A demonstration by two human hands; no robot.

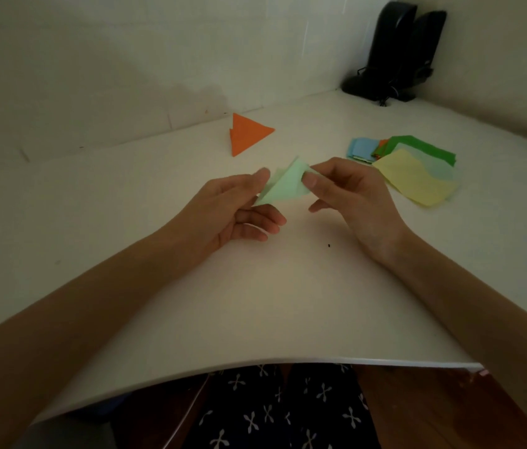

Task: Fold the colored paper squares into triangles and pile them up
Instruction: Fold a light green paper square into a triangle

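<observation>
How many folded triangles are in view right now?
2. An orange triangle lies at the far side of the table; a green triangle is pinched by the left hand and right hand. The orange may hide another beneath it.

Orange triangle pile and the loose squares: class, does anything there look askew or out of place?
Yes. The orange triangles are not squared up: a second corner pokes out at the left edge. The unfolded squares on the right are fanned untidily, yellow sheet on top, blue sheets slid out behind. Nothing looks torn.
</observation>
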